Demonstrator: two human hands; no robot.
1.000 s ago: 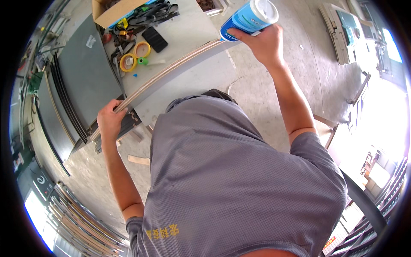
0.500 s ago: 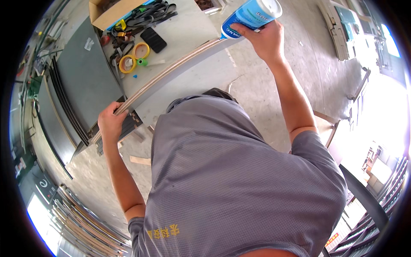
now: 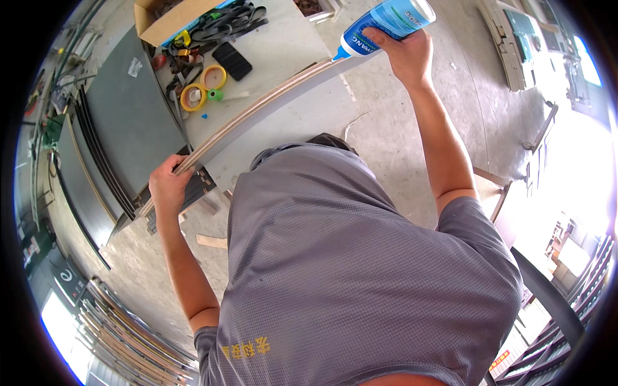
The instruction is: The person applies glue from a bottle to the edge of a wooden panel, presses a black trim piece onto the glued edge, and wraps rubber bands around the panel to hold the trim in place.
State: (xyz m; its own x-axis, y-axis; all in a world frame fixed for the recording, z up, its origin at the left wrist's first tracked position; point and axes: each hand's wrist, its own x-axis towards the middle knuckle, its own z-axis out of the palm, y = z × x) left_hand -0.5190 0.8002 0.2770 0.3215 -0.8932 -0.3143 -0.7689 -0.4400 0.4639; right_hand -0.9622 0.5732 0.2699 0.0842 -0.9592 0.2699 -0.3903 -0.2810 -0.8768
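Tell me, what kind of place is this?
Probably a woodworking or joinery workshop: a worktable littered with tape rolls, a long wooden strip getting glue from a blue bottle, and stacked strips on the concrete floor.

On the pale desk (image 3: pixel 283 51): two yellow rolls of tape (image 3: pixel 203 87), one flat black rectangular block (image 3: pixel 232 60), one open brown cardboard box (image 3: pixel 161 22), one long thin wooden strip (image 3: pixel 257 112) and one blue-and-white plastic glue bottle (image 3: pixel 386 19) above it.

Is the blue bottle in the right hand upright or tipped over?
Tipped. The right hand holds the blue glue bottle with its nozzle angled down onto the long wooden strip, which the left hand grips near its other end.
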